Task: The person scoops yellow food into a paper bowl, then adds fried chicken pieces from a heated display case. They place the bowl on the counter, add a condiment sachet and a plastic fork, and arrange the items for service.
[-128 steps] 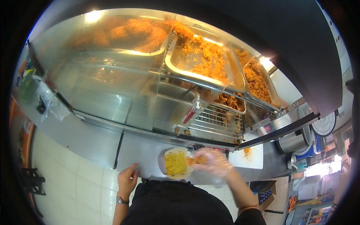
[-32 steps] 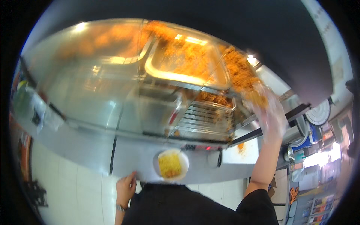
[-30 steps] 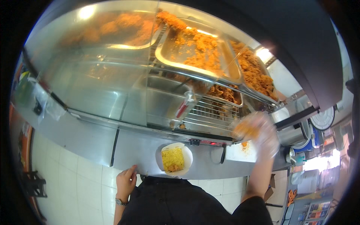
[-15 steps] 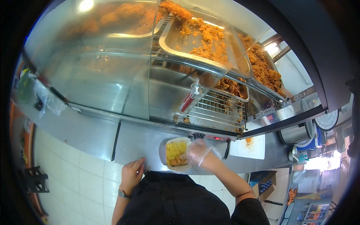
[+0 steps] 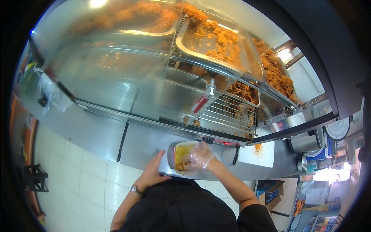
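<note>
A small open takeaway box [image 5: 176, 155] of card stands on the steel counter in front of me. It holds yellow food [image 5: 183, 153], with browned pieces [image 5: 180, 166] at its near end. My right hand [image 5: 201, 156], in a clear plastic glove, is curled over the box's right side and hides that edge. Its fingertips are blurred by the film. On the other side, my bare left hand [image 5: 153, 172], with a watch [image 5: 136, 190] on the wrist, is held near the box's left wall. Its fingers are stretched out and nothing is in them.
A glass display warmer [image 5: 127, 87] rises behind the counter, with fried food on metal trays [image 5: 216, 58] and a wire rack [image 5: 228, 116]. A red-handled tool [image 5: 203, 101] shows at its front. A white cutting board [image 5: 262, 154] with orange crumbs and a steel pot [image 5: 305, 141] are at right.
My left hand has moved right and up toward the box, and its fingers have straightened. My gloved right hand has shifted left, further over the box. The view has shifted slightly.
</note>
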The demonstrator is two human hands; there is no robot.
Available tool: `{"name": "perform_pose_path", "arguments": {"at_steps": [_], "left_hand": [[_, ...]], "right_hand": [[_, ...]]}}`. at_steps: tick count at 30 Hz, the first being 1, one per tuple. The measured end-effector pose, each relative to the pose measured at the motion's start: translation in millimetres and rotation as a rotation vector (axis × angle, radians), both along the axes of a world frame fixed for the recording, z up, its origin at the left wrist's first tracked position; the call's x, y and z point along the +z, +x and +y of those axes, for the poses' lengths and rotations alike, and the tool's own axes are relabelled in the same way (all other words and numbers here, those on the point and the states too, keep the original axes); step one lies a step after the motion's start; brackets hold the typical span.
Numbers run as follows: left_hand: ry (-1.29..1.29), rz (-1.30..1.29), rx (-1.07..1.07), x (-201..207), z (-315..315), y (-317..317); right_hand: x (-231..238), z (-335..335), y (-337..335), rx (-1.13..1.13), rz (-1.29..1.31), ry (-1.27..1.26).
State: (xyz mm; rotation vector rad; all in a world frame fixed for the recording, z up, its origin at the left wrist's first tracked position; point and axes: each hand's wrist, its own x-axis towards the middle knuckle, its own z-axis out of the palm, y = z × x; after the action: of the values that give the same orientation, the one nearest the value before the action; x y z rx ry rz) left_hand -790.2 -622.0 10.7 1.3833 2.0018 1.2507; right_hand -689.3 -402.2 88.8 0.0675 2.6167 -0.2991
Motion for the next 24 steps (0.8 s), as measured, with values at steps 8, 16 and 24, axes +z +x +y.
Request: {"name": "perform_pose_path", "arguments": {"at_steps": [8, 16, 24], "left_hand": [[-0.08, 0.0, -0.083, -23.5, 58.3, 1.4], [-0.125, 0.088, -0.069, -35.7, 57.2, 5.6], [-0.086, 0.146, -0.184, -44.8, 68.3, -0.1]], "right_hand": [[-20.5, -7.0, 8.3, 0.122, 0.286, 0.099], [-6.6, 7.1, 21.0, 0.124, 0.261, 0.004], [21.4, -2.6, 17.6, 0.079, -0.013, -0.051]]}}
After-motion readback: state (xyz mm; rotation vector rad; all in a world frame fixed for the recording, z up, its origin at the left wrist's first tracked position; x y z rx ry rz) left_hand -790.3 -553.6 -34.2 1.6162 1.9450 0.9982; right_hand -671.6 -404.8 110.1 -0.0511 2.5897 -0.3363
